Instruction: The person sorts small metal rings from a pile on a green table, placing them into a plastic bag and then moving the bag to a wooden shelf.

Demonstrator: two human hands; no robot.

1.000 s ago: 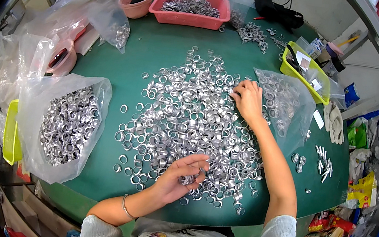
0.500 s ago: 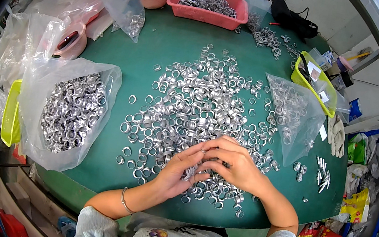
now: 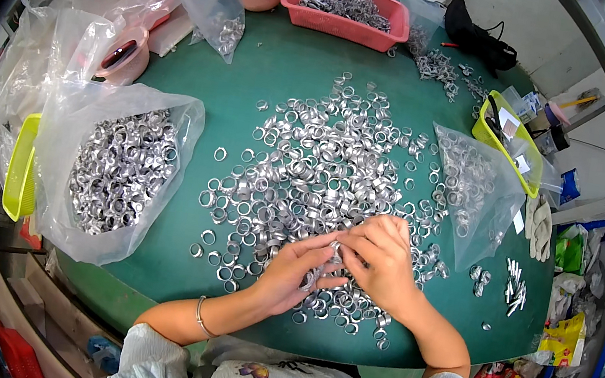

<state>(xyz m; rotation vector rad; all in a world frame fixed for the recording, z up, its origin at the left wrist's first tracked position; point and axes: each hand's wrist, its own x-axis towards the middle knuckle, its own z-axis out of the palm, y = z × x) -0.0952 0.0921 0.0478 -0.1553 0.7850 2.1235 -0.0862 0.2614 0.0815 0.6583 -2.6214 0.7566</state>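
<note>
left hand [image 3: 284, 278] curls its fingers round metal rings [image 3: 312, 277]; right hand [image 3: 383, 266] pinches one beside them, over the near worktop [image 3: 167, 270]. probably light, stiff and slippery, best gripped across opposite rims.

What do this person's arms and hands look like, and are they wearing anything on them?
The left hand and right hand are human, with no gloves. Both forearms are bare below loose, pale grey-blue sleeves that end around the elbows. A thin, silvery bracelet circles the left wrist; none shows on the right.
</note>
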